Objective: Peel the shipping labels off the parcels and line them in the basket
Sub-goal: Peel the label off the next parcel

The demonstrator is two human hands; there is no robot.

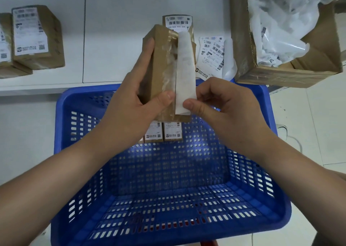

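While the left hand (131,103) grips the parcel (159,62), the right hand (221,103), pinching the half-lifted label (184,67), should peel slowly and flat, avoiding tears.

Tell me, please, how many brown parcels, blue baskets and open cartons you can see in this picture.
Brown parcels: 6. One is held in the left hand while the right hand peels its label; two in the basket; two on the table's left; one behind the held one.
Blue baskets: 1.
Open cartons: 1.
Total: 8.
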